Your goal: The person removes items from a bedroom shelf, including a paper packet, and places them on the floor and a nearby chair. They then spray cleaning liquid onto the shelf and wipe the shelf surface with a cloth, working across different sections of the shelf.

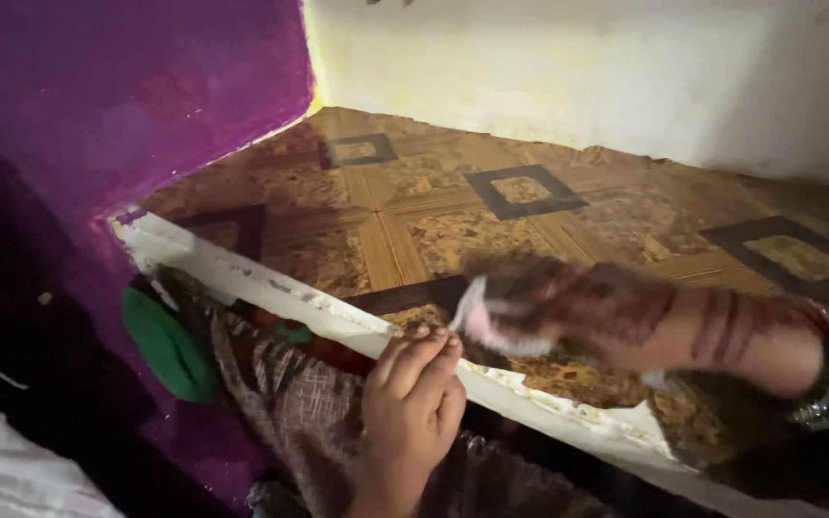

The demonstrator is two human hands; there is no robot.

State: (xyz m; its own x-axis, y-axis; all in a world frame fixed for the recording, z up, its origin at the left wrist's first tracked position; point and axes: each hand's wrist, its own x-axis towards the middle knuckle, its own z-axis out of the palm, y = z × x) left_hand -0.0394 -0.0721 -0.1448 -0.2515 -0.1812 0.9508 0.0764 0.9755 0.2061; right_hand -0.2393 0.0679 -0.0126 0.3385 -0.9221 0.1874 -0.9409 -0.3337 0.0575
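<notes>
The white cloth (491, 321) is bunched in your right hand (568, 307), fingers curled around it, low over the patterned shelf (453, 206) near its front edge. Your left hand (413, 403) sits just beside it, fingers pressed together on the chipped white edge (271, 283), which runs left to right.

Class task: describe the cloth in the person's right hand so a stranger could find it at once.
Start at the patterned brown shelf between the purple wall and the pale wall. Near its chipped white front edge, the right hand presses a small crumpled cloth onto the surface. It is the only whitish-pink wad there.
</notes>
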